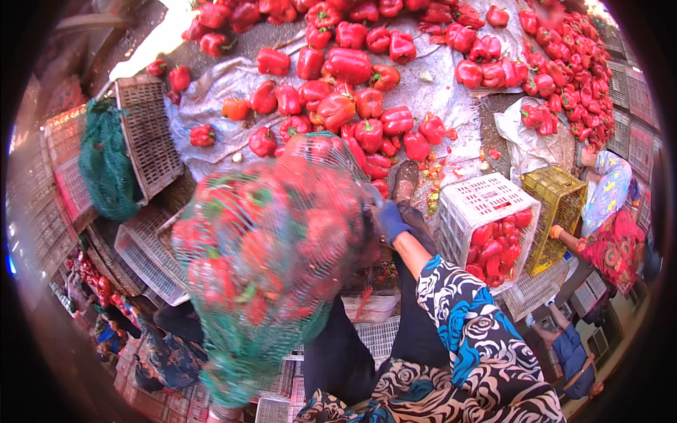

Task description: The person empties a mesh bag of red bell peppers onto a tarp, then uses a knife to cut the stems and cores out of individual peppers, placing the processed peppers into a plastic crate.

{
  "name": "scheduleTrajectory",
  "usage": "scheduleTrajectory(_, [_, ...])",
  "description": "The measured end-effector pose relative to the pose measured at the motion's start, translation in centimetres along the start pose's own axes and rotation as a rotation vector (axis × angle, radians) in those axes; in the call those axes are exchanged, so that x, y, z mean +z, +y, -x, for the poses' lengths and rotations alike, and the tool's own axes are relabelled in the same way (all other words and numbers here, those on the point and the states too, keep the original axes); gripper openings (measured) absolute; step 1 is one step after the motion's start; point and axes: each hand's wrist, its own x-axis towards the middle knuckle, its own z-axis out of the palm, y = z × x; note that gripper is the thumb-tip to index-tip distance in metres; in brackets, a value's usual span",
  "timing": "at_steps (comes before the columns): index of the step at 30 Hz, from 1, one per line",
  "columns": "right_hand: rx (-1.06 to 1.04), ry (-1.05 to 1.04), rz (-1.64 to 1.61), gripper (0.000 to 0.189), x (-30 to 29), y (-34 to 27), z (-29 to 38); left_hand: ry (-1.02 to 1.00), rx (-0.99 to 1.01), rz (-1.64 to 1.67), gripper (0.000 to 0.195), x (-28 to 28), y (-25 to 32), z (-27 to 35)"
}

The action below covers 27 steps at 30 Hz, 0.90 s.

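Note:
A green mesh bag [264, 238] full of red bell peppers, blurred, fills the left centre. At its right side is my right hand [392, 222] in a blue glove, fingers closed on the bag's edge. My left hand [225, 412] is at the bottom rim by the bag's gathered end; only a strip at the wrist shows, and the netting hides its fingers. Beyond the bag, loose red bell peppers [336, 111] lie on a pale woven sheet [439, 100]. A white plastic crate [489, 193] holding red peppers lies tipped on its side right of my right hand.
A yellow crate [555, 217] is beside a person in a red patterned top [616, 248]. A large pepper heap [576, 79] lies at upper right. Empty crates [151, 132] and a green net [106, 158] are at left. Other people are at lower left and lower right.

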Motion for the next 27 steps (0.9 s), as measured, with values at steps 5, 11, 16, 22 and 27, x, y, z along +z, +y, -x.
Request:
scheduleTrajectory(5, [0.439, 0.03, -0.567, 0.036, -5.7, -2.9, 10.7, -0.121, 0.053, -0.107, 0.021, 1.9, 14.0, 9.6])
scheduleTrajectory(11, [-0.052, 0.014, -0.59, 0.045, -8.6, -4.1, 13.0, -0.184, 0.304, -0.251, 0.017, -0.5, 17.7, 15.3])
scheduleTrajectory(16, [-0.177, 0.195, -0.71, 0.029, -11.3, -4.6, 12.1, -0.06, 0.276, -0.105, 0.016, 5.5, 17.6, 9.7])
scheduleTrajectory(22, [-0.453, 0.183, -0.381, 0.028, -12.8, -11.8, 17.1, -0.292, 0.385, -0.138, 0.012, 12.9, 17.5, 6.0])
scheduleTrajectory(27, [-0.15, 0.09, 0.0, 0.05, -8.1, -14.6, 12.4, -0.383, 0.698, -0.326, 0.025, 13.7, 14.9, 4.9])
